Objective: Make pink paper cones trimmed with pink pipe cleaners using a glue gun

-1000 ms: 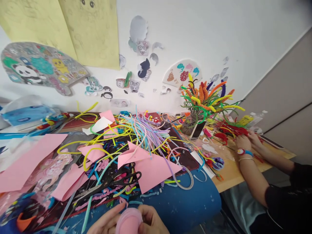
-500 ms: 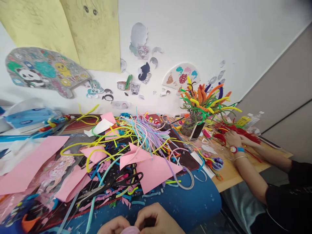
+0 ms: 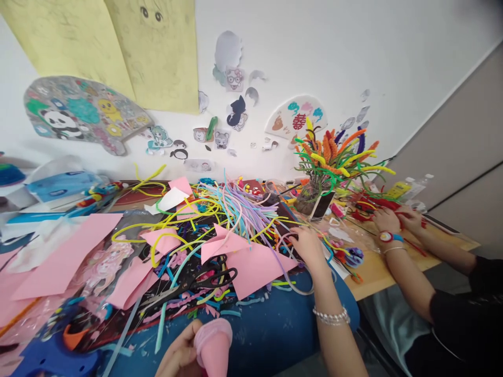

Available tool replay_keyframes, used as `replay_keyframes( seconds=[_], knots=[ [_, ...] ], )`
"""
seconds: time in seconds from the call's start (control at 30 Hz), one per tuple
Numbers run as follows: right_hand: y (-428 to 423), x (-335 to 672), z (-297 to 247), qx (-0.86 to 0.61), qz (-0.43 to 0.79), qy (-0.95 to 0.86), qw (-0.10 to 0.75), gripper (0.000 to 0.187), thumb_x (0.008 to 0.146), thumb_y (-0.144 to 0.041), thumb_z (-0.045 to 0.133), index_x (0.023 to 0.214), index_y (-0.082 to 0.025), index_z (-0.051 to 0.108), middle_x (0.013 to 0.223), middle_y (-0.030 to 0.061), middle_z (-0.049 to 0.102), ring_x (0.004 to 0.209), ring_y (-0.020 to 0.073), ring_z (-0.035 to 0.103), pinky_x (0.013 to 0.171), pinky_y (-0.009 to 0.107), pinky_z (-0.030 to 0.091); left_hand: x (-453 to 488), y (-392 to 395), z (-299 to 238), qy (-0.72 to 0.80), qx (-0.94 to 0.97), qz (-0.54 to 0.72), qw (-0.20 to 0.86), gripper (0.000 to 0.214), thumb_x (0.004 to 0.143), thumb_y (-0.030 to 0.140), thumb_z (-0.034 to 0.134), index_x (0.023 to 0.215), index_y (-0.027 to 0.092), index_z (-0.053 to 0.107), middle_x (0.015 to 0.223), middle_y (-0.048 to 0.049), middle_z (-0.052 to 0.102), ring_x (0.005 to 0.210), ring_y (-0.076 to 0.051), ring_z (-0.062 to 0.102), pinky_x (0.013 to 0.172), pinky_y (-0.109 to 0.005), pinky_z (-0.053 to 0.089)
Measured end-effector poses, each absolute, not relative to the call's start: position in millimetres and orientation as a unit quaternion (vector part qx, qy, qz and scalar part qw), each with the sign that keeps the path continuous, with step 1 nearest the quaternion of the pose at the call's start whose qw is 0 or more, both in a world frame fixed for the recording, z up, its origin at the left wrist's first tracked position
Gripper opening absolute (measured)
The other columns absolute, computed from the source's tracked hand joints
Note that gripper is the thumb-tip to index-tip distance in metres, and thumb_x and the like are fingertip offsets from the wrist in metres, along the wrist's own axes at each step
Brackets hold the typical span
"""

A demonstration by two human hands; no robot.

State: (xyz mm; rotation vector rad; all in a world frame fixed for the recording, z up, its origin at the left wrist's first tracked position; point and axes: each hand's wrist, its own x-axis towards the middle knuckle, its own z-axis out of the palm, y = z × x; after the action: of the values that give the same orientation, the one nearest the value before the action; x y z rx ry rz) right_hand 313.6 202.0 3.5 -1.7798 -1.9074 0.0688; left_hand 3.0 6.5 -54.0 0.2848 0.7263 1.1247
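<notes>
In my left hand [image 3: 183, 353], at the bottom middle, is a pink paper cone [image 3: 216, 348], point downward, with a fuzzy lilac-pink band around its wide rim. The fingers are closed on its left side. My right hand [image 3: 308, 246], a beaded bracelet on its wrist, reaches over the right part of the pile. Its fingers are apart, the tips by a pink pipe cleaner [image 3: 280, 241]; whether they touch it I cannot tell. Beside that hand lies a pink paper sheet [image 3: 255, 269]. Black-handled scissors [image 3: 196, 283] rest on the scraps between both hands.
A bundle of pastel pipe cleaners [image 3: 247, 207] lies behind the pink sheets. A vase of pipe-cleaner flowers [image 3: 310, 196] stands at the back right, a phone [image 3: 322, 205] leaning on it. Another person's hands [image 3: 387, 220] work with red pieces. A blue glue gun [image 3: 58, 361] lies front left.
My right hand has let go of the cone and moved forward and right to the pile. The left hand keeps the cone, which now shows more fully. The view has shifted slightly.
</notes>
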Motion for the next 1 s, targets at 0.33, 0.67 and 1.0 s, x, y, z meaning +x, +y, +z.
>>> replay_keyframes(
  seconds=[0.33,0.67,1.0],
  knots=[
    [176.3,309.4,17.9,-0.582,0.027,-0.743,0.328,0.028,0.093,-0.018,0.049,0.097,-0.017,0.076,0.099,0.0135,0.073,0.099,0.0279,0.062,0.093,0.043,0.043,0.2,6.9,-45.3,0.343,0.16,0.618,0.689,0.031,0.045,0.024,0.086,0.057,0.018,0.058,0.054,0.001,0.061,0.051,-0.014,0.052,0.049,-0.024,0.039],
    [41.3,209.2,28.9,-0.378,0.298,-0.728,0.488,0.034,0.088,-0.011,0.062,0.111,-0.032,0.075,0.078,0.0019,0.064,0.07,0.0167,0.061,0.062,0.027,0.05,10.4,-4.5,-29.4,0.366,0.184,0.622,0.667,0.015,0.056,0.021,0.073,0.061,0.019,0.059,0.065,-0.0019,0.06,0.064,-0.019,0.05,0.062,-0.029,0.039],
    [32.4,188.4,10.0,-0.392,0.272,-0.687,0.548,0.027,0.086,-0.007,0.065,0.099,-0.028,0.076,0.078,0.0017,0.071,0.068,0.0162,0.065,0.06,0.025,0.053,14.4,-8.0,-20.9,0.352,0.182,0.629,0.669,0.017,0.06,0.024,0.075,0.064,0.018,0.06,0.067,-0.0016,0.058,0.066,-0.018,0.048,0.062,-0.028,0.038]
  ],
)
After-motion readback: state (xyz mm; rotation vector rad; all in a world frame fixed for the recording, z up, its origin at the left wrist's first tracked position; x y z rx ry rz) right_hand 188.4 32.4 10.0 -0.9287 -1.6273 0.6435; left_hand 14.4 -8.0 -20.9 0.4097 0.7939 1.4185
